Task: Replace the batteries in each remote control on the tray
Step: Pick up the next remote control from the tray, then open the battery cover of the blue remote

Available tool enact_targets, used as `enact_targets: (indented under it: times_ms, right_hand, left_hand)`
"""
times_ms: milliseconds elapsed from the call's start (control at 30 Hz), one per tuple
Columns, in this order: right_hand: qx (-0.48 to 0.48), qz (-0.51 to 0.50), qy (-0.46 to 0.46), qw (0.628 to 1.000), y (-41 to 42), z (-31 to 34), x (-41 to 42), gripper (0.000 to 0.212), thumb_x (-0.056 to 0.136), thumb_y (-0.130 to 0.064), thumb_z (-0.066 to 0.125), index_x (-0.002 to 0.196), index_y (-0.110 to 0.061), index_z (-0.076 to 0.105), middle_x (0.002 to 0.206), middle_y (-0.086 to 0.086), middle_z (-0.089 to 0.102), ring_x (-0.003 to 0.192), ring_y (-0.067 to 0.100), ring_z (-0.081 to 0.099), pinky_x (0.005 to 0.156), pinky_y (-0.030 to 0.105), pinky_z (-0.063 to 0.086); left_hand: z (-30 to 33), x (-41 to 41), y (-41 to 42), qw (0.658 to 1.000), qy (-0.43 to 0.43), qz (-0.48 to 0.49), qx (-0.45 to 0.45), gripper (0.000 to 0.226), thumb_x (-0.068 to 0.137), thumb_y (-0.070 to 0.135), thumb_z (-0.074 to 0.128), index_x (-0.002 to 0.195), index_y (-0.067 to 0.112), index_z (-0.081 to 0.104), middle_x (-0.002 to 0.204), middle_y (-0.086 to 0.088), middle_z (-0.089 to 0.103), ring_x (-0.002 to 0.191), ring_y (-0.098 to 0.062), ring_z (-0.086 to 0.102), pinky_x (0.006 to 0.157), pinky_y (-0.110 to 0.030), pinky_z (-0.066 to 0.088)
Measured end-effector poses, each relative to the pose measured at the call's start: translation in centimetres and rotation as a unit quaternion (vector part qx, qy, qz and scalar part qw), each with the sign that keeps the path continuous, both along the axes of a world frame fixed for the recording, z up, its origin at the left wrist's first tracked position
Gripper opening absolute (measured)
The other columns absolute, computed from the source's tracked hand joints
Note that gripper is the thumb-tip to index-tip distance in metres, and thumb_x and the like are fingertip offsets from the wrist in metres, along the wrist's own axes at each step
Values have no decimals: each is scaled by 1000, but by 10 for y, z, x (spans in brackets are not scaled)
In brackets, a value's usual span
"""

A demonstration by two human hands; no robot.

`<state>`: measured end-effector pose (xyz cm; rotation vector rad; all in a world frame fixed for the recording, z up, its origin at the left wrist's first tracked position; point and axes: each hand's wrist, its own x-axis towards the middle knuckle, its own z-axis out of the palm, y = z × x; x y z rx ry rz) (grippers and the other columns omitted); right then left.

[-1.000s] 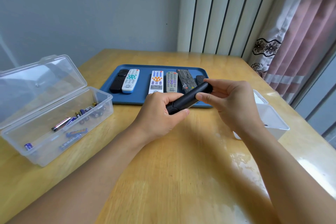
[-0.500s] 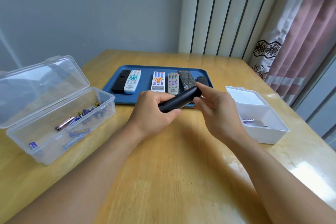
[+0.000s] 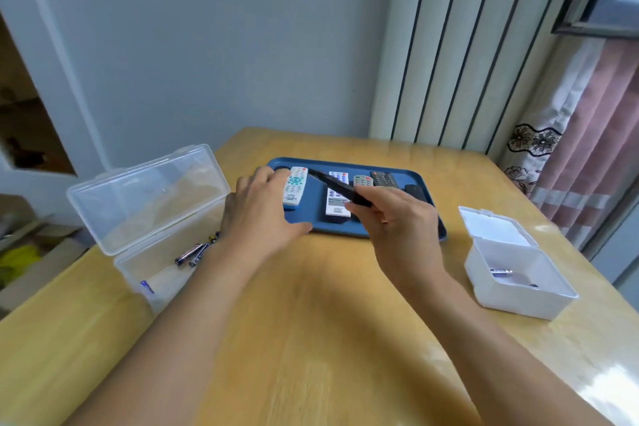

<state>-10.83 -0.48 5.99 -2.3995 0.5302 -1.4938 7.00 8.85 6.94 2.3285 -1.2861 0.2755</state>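
I see the right hand (image 3: 394, 218) gripping the black remote (image 3: 337, 187) by its near end, held above the blue tray (image 3: 428, 214). Its long axis runs diagonally, with the free end pointing up-left toward the white remote (image 3: 294, 187). The left hand (image 3: 259, 214) is apart, fingers relaxed, holding nothing, over the tray's left edge. Batteries (image 3: 193, 254) sit in the clear box (image 3: 138, 270) on the counter (image 3: 311, 322).

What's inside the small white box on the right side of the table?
The white box holds one blue-labelled battery and a small dark item too small to identify. Its near wall hides part of the floor.
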Motion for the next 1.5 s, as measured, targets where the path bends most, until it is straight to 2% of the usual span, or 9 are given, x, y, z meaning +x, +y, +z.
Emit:
enact_targets:
  times_ms: [100,300,467,633,733,867,1233,1367,1500]
  right_hand:
    - [-63,-33,112,991,-8,-5,42,12,92,-10,69,101,-4,73,86,9,72,70,31,66,61,39,53]
    - [-50,-130,295,945,-45,-18,111,11,95,-14,58,88,-9,64,94,10,65,86,34,63,63,37,38]
    - [-12,-115,344,932,-61,-30,129,13,89,-20,71,92,-7,70,100,9,67,96,31,61,70,36,44]
    - [46,-66,330,941,-67,-26,123,18,85,-31,76,93,-15,76,96,4,73,97,25,60,79,38,51]
    - [107,-16,286,952,-78,2,129,61,72,-43,86,124,-17,69,120,-1,71,108,17,61,88,26,45]
    - [88,12,472,877,-97,30,158,121,56,-57,91,155,-23,30,157,1,38,143,24,35,114,38,34]
    - [143,26,664,733,-135,22,216,160,20,-77,83,157,-44,8,164,-6,24,150,22,25,118,45,28]
    - [125,27,656,744,-137,16,218,154,27,-73,84,157,-40,8,162,-4,27,148,21,29,116,43,32]
    - [174,88,540,819,-128,43,192,144,41,-53,91,159,-26,11,150,3,47,139,21,44,117,40,34]
  left_hand:
    - [-7,0,4,986,-77,22,148,49,89,20,67,135,25,53,132,0,51,124,-28,45,96,-41,44]
    - [-19,38,14,993,-44,16,111,48,85,-11,50,118,21,65,118,-1,54,114,-24,53,89,-37,49]
    - [-27,50,11,998,-45,-13,47,15,94,12,61,105,20,68,105,2,60,99,-20,57,74,-32,47]
    - [-37,34,0,989,-138,-44,-33,17,86,30,73,99,19,73,93,0,65,95,-24,58,87,-34,43]
    - [-48,22,-11,994,-71,-76,-32,34,94,38,63,122,19,63,112,0,60,112,-21,54,89,-35,45]
    - [-66,23,-24,997,-25,-68,-10,36,101,33,52,131,14,54,130,-1,53,129,-19,44,97,-34,45]
    - [-74,28,-25,987,120,-63,-80,40,94,9,55,131,22,46,134,1,53,128,-19,45,100,-32,42]
    - [-72,27,-27,987,128,-55,-86,37,94,10,55,128,22,44,133,1,52,124,-21,47,96,-35,44]
    - [-67,27,-25,981,120,-63,-136,32,94,18,60,123,21,47,129,2,54,117,-21,53,87,-33,44]
